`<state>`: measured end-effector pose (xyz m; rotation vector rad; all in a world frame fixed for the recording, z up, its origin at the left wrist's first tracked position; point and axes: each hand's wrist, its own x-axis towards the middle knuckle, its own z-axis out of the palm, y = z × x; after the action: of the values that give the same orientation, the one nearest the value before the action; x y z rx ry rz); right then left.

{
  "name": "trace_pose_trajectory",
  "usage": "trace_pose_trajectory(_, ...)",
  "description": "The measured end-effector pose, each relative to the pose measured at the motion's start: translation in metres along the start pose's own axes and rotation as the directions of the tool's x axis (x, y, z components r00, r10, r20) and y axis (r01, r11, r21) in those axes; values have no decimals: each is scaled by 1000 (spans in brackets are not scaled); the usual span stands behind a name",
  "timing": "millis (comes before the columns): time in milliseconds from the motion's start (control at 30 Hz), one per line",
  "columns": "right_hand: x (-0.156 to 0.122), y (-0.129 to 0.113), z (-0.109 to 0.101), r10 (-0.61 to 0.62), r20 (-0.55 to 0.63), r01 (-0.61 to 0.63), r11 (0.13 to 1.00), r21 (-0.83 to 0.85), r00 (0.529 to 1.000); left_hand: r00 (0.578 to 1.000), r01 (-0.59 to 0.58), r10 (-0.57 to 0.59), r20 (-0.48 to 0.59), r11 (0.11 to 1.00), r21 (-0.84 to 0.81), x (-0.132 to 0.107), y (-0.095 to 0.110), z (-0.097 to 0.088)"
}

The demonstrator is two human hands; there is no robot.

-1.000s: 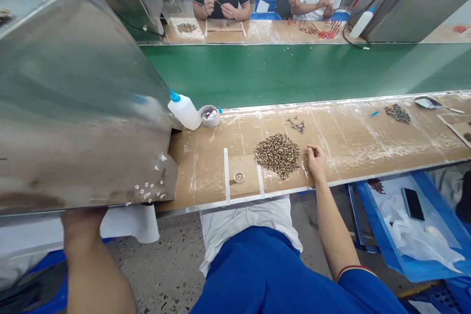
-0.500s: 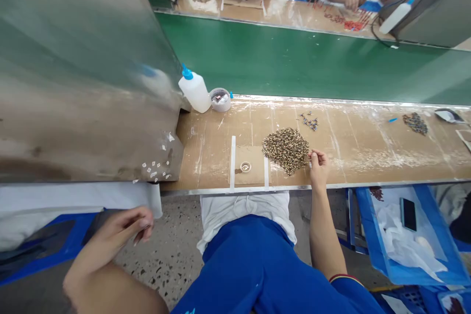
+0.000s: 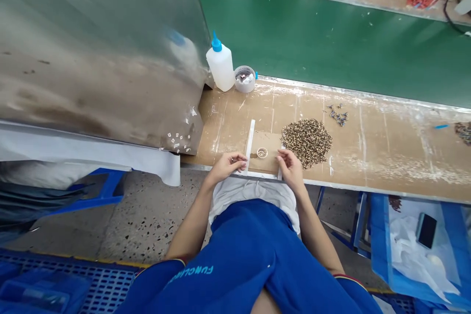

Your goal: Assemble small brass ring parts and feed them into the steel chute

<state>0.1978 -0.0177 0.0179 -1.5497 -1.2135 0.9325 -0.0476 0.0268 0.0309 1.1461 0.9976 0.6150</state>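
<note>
At the bench's front edge, my left hand (image 3: 228, 166) is closed in a pinch beside the left white strip (image 3: 250, 140). Whatever its fingertips hold is too small to name. Opposite it, my right hand (image 3: 290, 168) is also pinched, over the right white strip; its contents cannot be made out. Between the hands, a small round clear dish (image 3: 262, 152) stands on a cardboard square (image 3: 268, 140). Just beyond my right hand lies a heap of small brass-coloured and dark pieces (image 3: 308, 141).
A white squeeze bottle (image 3: 221, 67) with a blue nozzle and a small tub (image 3: 245, 80) stand at the back left. A metal cabinet (image 3: 110, 59) borders the left side. Loose bluish pieces (image 3: 338, 117) lie behind the heap. A blue bin (image 3: 382, 255) holds a phone (image 3: 427, 230).
My right hand has moved left from the heap's right side to the cardboard square. My left hand has risen from below the bench to its edge. The view has tilted down.
</note>
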Motion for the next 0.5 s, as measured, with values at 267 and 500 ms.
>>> trace_pose_trajectory(267,12,0,30,24,30,-25,998,56,999,988,-122,132,-81,986,117,7,-6,23)
trace_pose_trajectory(500,15,-10,29,-104,41,107,992,-61,994,976,-171,199,-92,953,250,7,-9,36)
